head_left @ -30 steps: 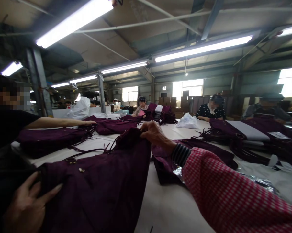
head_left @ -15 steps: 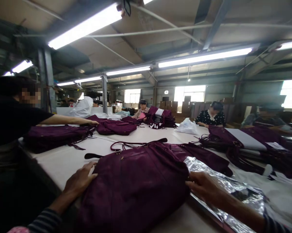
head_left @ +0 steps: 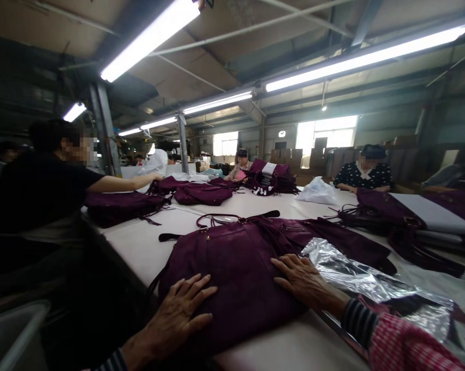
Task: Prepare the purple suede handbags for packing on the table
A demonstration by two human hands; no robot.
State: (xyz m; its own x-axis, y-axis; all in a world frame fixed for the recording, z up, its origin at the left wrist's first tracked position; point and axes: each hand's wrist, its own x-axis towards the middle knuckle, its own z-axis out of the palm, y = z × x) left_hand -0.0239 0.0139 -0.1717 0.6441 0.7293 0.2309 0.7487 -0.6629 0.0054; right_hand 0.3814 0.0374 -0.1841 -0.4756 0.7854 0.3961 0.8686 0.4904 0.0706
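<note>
A dark purple handbag (head_left: 236,257) lies on the white table in front of me, its straps toward the far side. On its left front part rests my left hand (head_left: 178,314), fingers spread out. My right hand (head_left: 304,281) lies on the bag's right part, also with its fingers stretched out and gripping nothing. Beyond the bag, another purple bag (head_left: 341,237) reaches to the right. Shiny silver sheeting (head_left: 371,273) is beside my right forearm and runs to the right.
At the left, a person in a dark top (head_left: 54,190) reaches toward purple bags (head_left: 128,206). Piled bags (head_left: 273,178) and a white plastic bag (head_left: 316,190) are farther back. A bag with a pale wrap (head_left: 435,219) lies right. A white bin (head_left: 18,335) is at lower left.
Both hands have moved from the bag's sides onto its upper face, and their fingers have spread. The bag looks flatter. The view has turned somewhat to the left.
</note>
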